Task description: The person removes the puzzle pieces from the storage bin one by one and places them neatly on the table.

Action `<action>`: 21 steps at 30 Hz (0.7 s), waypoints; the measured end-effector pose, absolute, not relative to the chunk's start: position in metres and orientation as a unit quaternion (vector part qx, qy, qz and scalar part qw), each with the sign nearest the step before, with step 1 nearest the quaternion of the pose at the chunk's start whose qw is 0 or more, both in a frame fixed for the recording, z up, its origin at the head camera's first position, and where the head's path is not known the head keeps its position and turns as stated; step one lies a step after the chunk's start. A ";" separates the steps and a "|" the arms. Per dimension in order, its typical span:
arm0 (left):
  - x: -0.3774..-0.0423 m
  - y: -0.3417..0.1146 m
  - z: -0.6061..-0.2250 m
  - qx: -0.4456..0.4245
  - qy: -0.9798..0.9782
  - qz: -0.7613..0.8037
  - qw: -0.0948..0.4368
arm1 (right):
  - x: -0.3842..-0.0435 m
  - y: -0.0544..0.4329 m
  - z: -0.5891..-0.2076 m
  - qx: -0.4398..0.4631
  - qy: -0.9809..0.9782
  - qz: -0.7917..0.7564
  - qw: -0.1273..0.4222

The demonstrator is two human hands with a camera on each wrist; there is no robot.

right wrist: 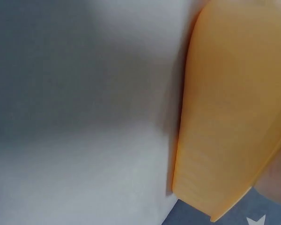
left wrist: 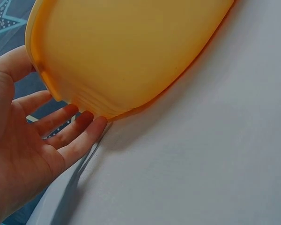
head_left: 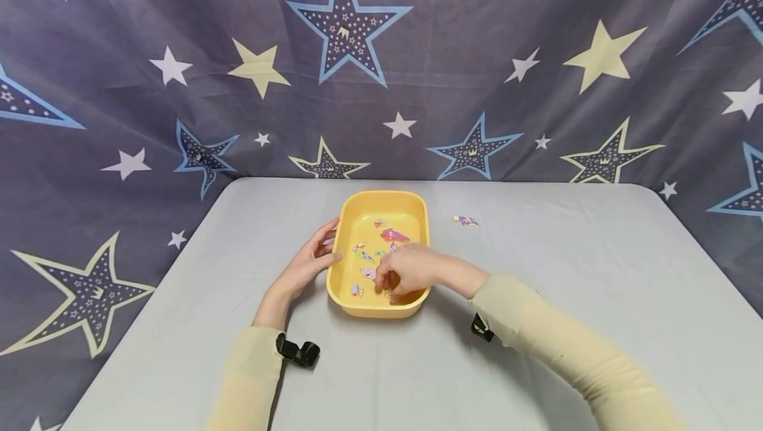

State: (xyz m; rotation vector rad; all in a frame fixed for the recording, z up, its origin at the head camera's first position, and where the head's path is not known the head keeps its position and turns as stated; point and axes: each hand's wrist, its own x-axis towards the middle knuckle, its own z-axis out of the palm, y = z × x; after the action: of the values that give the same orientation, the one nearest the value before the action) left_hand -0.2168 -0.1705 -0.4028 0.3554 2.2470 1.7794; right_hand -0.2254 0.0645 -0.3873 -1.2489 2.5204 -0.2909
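A yellow plastic tray (head_left: 378,312) stands on the table with several small colourful flat cut-outs on its floor. Among them are a larger red one (head_left: 395,236) and a pink one (head_left: 368,273). My left hand (head_left: 308,262) holds the tray's left side, thumb at the rim; in the left wrist view its fingers (left wrist: 77,140) lie against the outer wall. Over the tray's right rim reaches my right hand (head_left: 411,267), fingers bent down to the floor beside a tiny cut-out (head_left: 388,295). Whether it pinches that piece is unclear. The right wrist view shows mostly the outer wall (right wrist: 234,103).
Another cut-out (head_left: 465,221), purple and yellow, lies on the grey table (head_left: 566,252) to the right of the tray. A dark cloth with stars (head_left: 429,87) hangs behind the table's back edge. Black wrist cameras (head_left: 298,351) are strapped beneath the sleeves.
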 end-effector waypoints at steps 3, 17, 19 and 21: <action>-0.217 -0.171 -0.404 0.121 0.771 0.612 0.128 | -0.224 0.062 -0.386 -0.431 0.885 -0.080 0.160; -0.216 -0.171 -0.404 0.122 0.772 0.610 0.127 | -0.220 0.060 -0.387 -0.422 0.893 -0.041 0.153; -0.217 -0.171 -0.405 0.120 0.772 0.611 0.128 | -0.220 0.060 -0.386 -0.424 0.893 -0.046 0.148; -0.217 -0.171 -0.405 0.119 0.772 0.611 0.129 | -0.220 0.061 -0.387 -0.426 0.892 -0.057 0.141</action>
State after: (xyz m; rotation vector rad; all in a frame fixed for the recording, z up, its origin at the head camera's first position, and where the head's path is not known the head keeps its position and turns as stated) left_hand -0.2168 -0.1714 -0.4055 0.3473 2.2433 1.7775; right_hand -0.2198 0.0615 -0.3866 -1.2318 2.5753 -0.1639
